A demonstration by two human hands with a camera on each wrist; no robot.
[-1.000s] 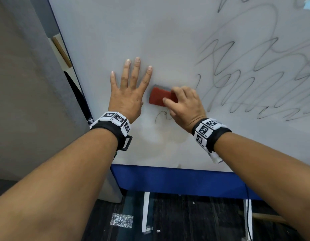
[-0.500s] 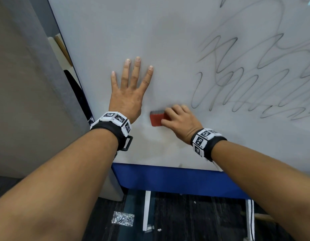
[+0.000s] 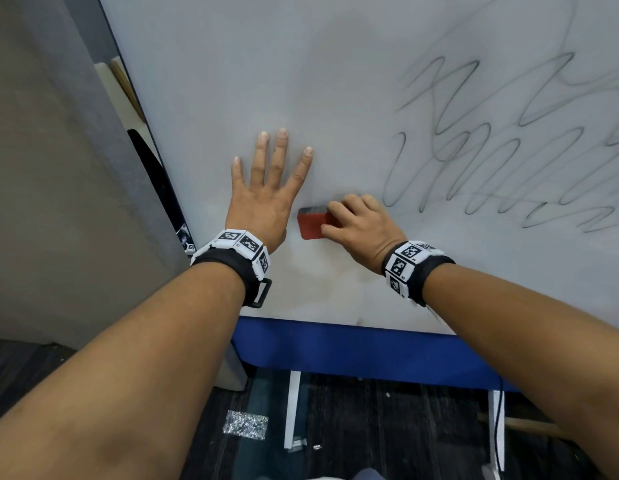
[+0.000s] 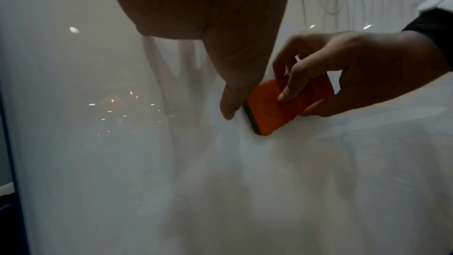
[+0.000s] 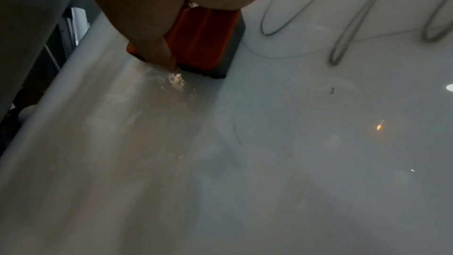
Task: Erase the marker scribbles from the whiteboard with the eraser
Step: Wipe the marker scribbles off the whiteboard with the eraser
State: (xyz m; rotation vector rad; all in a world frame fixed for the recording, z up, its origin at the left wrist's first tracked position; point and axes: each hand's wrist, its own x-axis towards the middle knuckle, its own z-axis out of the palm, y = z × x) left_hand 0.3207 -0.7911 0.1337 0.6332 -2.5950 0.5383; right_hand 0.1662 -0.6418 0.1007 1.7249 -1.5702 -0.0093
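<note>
A white whiteboard (image 3: 336, 81) fills the head view, with grey looping marker scribbles (image 3: 491, 161) on its right part. My right hand (image 3: 360, 226) grips a red eraser (image 3: 313, 225) with a dark felt base and holds it flat against the board, left of the scribbles. In the left wrist view the eraser (image 4: 277, 108) sits under the right hand's curled fingers (image 4: 289, 88). The right wrist view shows the eraser (image 5: 203, 42) close to scribble loops (image 5: 343, 26). My left hand (image 3: 270, 188) lies flat on the board with fingers spread, just left of the eraser.
A blue band (image 3: 353, 351) runs along the board's bottom edge, with white stand legs (image 3: 292, 410) below on a dark floor. A grey partition (image 3: 58, 168) stands to the left. A crumpled foil piece (image 3: 245, 424) lies on the floor.
My right hand carried the eraser down over the small scribble near my left hand, which is gone now, then slightly back up. The left hand stayed flat in place.
</note>
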